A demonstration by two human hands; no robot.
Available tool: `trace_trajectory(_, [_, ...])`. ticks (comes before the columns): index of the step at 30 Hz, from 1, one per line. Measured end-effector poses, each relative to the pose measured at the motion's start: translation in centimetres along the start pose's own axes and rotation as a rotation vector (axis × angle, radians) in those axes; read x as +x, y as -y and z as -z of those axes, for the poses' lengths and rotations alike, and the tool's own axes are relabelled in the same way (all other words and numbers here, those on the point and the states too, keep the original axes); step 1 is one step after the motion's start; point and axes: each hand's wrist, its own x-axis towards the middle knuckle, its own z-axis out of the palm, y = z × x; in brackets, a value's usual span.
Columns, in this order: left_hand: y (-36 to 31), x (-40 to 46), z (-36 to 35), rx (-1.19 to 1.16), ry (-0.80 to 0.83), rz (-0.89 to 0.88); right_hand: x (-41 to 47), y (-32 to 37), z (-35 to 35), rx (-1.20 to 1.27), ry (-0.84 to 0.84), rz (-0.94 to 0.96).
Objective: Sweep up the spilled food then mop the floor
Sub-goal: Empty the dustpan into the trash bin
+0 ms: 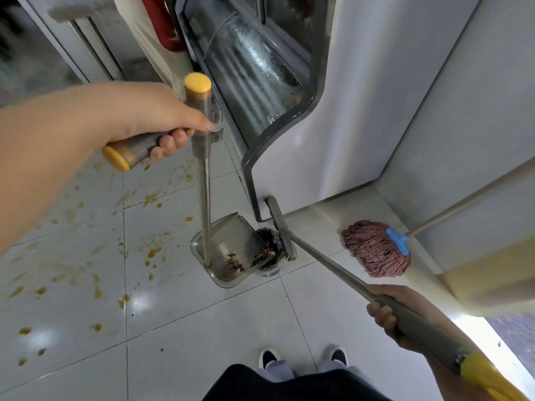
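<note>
My left hand (136, 117) grips the grey T-handle with yellow caps on top of the long-handled dustpan (231, 256). The clear pan stands on the tiles with brown food scraps inside. My right hand (388, 311) grips the grey broom handle (333, 264). The broom head (282, 230) lies over a small bin (267, 250) that holds scraps, right beside the pan. A reddish string mop (373, 248) with a blue clamp rests on the floor at the right, its pole leaning against the wall. Orange-brown stains (153, 251) speckle the white tiles to the left.
A glass-fronted display cabinet (254, 70) stands just behind the dustpan, its grey base edge touching the broom head. White walls close off the right side. My two shoes (304, 357) are at the bottom centre. Open tiled floor (202, 328) stretches between my feet and the pan.
</note>
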Motion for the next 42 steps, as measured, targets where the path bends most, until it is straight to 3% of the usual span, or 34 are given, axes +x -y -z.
trace_trajectory(10, [-7.9, 0.2, -12.8, 0.353, 0.153, -0.121, 0.1, 1.3, 3.1, 0.008, -0.023, -0.087])
trace_trajectory(23, [-12.9, 0.4, -23.1, 0.505, 0.229, -0.137, 1.1, 0.5, 7.0, -0.015, 0.047, -0.092])
trace_trajectory(33, [-13.9, -0.1, -22.6, 0.299, 0.309, -0.079, 1.0, 1.4, 9.1, -0.002, 0.089, -0.109])
trace_trajectory(39, [-14.4, -0.1, -22.0, 0.173, 0.332, 0.049, 1.3, 2.1, 10.1, 0.045, 0.104, -0.104])
trace_trajectory(42, [-14.3, -0.8, -22.6, 0.179, 0.305, 0.005, 1.4, 2.3, 10.3, 0.046, 0.110, -0.110])
